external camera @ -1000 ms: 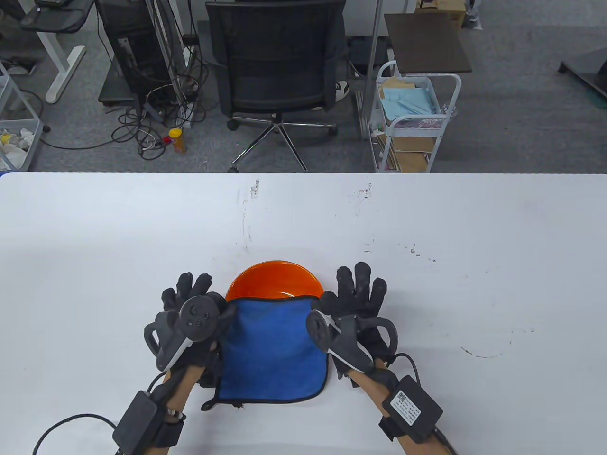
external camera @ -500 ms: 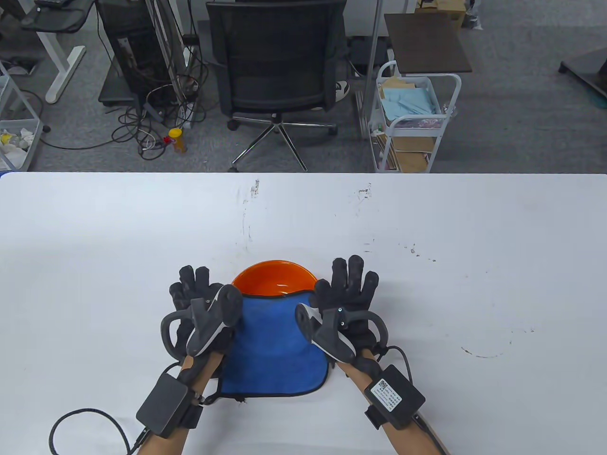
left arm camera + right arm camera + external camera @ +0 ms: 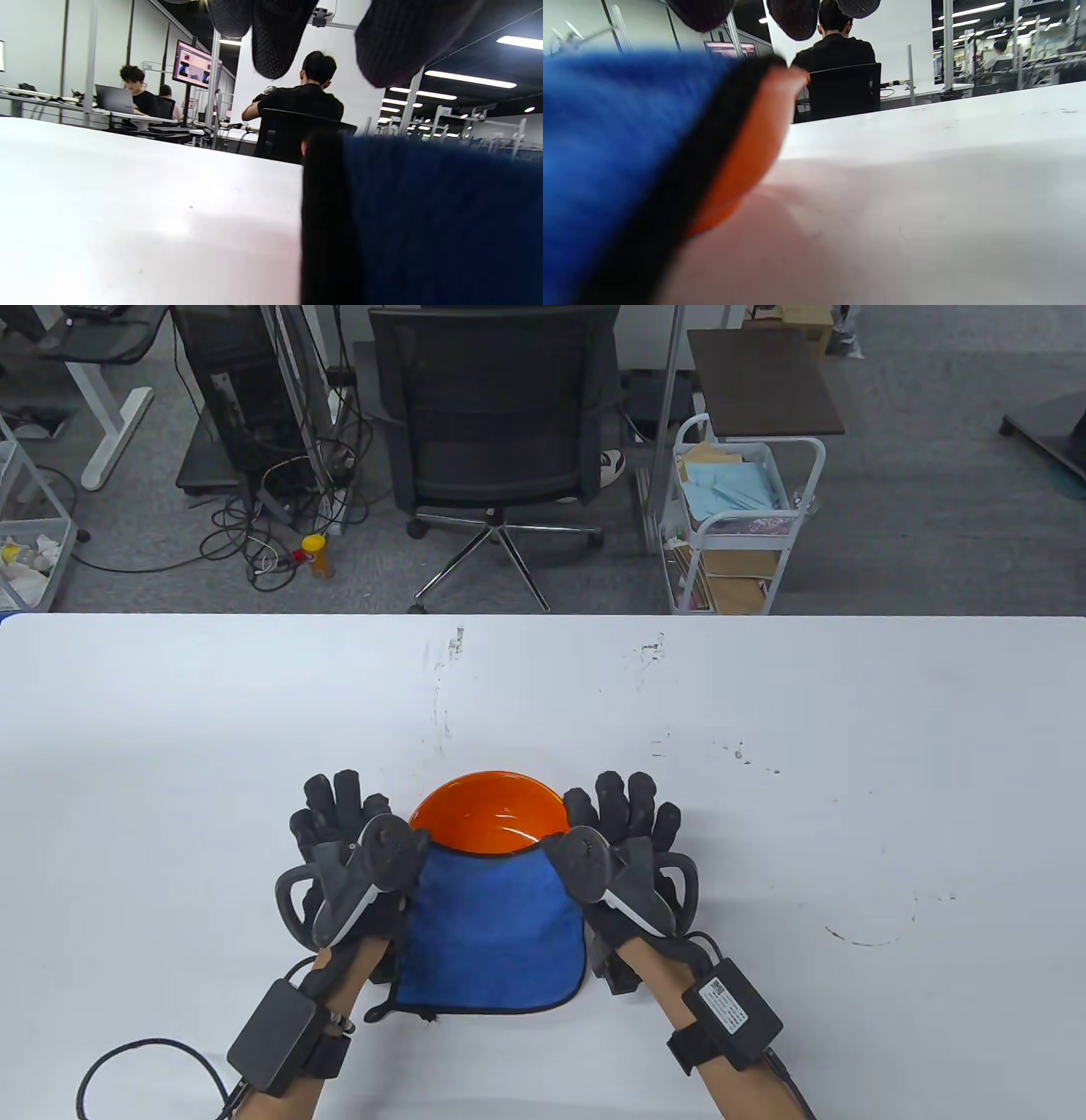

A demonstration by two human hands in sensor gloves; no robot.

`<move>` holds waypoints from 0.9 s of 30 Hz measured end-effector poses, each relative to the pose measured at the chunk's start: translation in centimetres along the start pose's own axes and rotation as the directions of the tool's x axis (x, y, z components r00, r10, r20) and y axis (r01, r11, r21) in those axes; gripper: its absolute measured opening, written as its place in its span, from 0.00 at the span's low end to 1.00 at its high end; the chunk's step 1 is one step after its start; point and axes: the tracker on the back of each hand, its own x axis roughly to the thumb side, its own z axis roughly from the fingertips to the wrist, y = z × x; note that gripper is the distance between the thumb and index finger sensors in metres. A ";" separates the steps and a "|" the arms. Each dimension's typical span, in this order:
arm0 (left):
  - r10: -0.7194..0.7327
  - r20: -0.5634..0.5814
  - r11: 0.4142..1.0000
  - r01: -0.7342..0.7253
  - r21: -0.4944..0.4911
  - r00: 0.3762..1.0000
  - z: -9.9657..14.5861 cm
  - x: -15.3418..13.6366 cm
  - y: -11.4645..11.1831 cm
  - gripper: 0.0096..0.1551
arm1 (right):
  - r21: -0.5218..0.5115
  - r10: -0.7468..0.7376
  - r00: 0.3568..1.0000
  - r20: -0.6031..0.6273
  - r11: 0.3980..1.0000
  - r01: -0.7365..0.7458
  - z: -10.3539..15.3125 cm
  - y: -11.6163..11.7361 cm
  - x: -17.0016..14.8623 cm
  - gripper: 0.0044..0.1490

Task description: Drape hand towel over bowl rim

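Fingers (image 3: 339, 802) of left hand (image 3: 344, 857) point away from the person, spread loosely, lying flat just left of the bowl; fingers (image 3: 632, 806) of right hand (image 3: 628, 857) likewise extended, just right of the bowl. Cannot tell if either hand grips the towel: trackers cover the thumbs and palms in the table view. Wrist views show only fingertips hanging free at the top edge, nothing between them.

White table (image 3: 848, 814) carries everything, scuffed with dark marks near its middle and right. Black office chair (image 3: 496, 415) stands beyond the far table edge, white wire cart (image 3: 738, 517) to its right, cables and desk legs on the grey floor at left.

Blue hand towel (image 3: 492, 925) with black trim lies between the two hands; its far edge rests over the near rim of the bowl, the rest runs down toward the person onto the table, near edge curved, a small black loop at the near left corner. Orange bowl (image 3: 488, 806) sits upright on the table, its far half uncovered, inside bare. Right wrist view: towel (image 3: 606, 148) draped over the bowl's orange wall (image 3: 742, 161), black trim touching it. Left wrist view: towel (image 3: 424, 220) up close, black trim vertical, table (image 3: 127, 190) beside it.

Black sensor boxes are strapped to both forearms, cable trailing from the left one.
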 end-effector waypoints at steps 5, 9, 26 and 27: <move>0.054 0.053 0.998 -0.055 0.012 0.997 3.2 -1.8 3.2 0.42 | -0.086 -0.006 0.998 0.062 0.996 0.011 3.7 -3.5 -1.6 0.45; 0.185 0.111 0.982 -0.180 -0.052 0.977 5.5 -3.2 4.5 0.42 | -0.118 -0.003 0.997 0.079 0.993 0.012 6.8 -4.8 -3.1 0.47; 0.150 0.164 0.984 -0.132 -0.116 0.975 9.2 -7.4 -1.5 0.40 | -0.038 0.182 0.983 -0.006 0.982 -0.182 11.8 -0.7 -8.4 0.45; 0.117 0.179 0.988 -0.097 -0.119 0.977 9.0 -7.6 -1.8 0.39 | -0.037 0.203 0.979 -0.010 0.979 -0.203 11.8 -0.5 -8.6 0.45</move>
